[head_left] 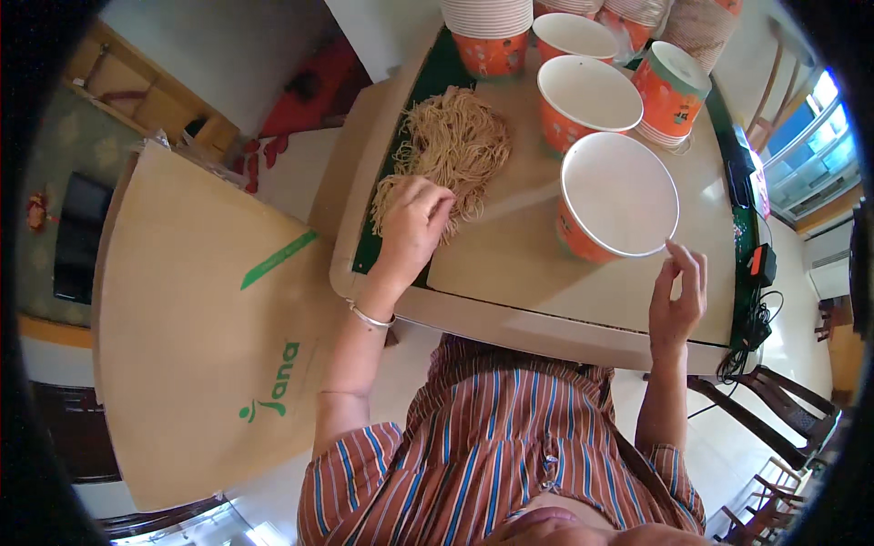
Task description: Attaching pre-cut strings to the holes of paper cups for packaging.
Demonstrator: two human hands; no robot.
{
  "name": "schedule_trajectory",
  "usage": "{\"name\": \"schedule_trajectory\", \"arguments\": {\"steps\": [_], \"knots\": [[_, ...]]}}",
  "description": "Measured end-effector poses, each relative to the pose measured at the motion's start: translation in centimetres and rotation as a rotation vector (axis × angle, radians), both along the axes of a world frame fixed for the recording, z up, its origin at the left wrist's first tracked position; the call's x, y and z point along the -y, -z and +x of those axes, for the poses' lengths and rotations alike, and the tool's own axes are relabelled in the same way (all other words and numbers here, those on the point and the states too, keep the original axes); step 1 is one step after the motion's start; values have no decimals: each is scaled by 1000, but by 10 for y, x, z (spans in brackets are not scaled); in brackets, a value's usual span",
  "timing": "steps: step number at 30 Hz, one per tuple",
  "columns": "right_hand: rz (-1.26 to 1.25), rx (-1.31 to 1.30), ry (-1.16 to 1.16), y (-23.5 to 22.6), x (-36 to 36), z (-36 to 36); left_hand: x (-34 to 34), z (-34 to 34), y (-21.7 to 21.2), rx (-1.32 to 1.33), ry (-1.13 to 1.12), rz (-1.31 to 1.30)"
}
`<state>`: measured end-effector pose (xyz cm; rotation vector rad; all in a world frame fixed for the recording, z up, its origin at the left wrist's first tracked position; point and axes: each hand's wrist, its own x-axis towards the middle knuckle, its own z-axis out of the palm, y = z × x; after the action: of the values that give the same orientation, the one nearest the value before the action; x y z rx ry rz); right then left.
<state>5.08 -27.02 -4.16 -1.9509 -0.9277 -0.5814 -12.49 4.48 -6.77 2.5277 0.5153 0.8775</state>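
Observation:
A tangled heap of thin beige strands [455,136], like string, lies at the left side of the table. Over its near edge, my left hand [415,223] has its fingers curled and closed; what is between them is hidden. At the table's middle stands an upright, white-lined orange paper bucket [619,196], its mouth facing up. My right hand [679,289] is at the near right of this bucket, thumb and forefinger drawn together with the fingertips at its rim. Behind it, a second open paper bucket [590,96] and a third bucket [575,36] stand in a row.
Tall stacks of nested paper buckets [489,41] stand along the table's far side. An upside-down bucket stack [669,96] is at the right. Black cables [756,323] hang by the right edge. A large cardboard box [205,337] stands left of the table [510,273].

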Motion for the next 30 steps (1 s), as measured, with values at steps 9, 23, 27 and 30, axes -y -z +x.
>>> {"name": "schedule_trajectory", "arguments": {"steps": [9,23,27,30], "knots": [[-184,-12,-560,21,-35,-63,-7,28,16,-184,238,301],[-220,-138,-619,41,-42,-73,4,-1,14,-83,334,411],[-119,-508,-592,47,-49,-80,41,-33,19,-34,376,415],[-23,-876,-640,60,-55,-76,71,-44,16,-78,418,337]]}}
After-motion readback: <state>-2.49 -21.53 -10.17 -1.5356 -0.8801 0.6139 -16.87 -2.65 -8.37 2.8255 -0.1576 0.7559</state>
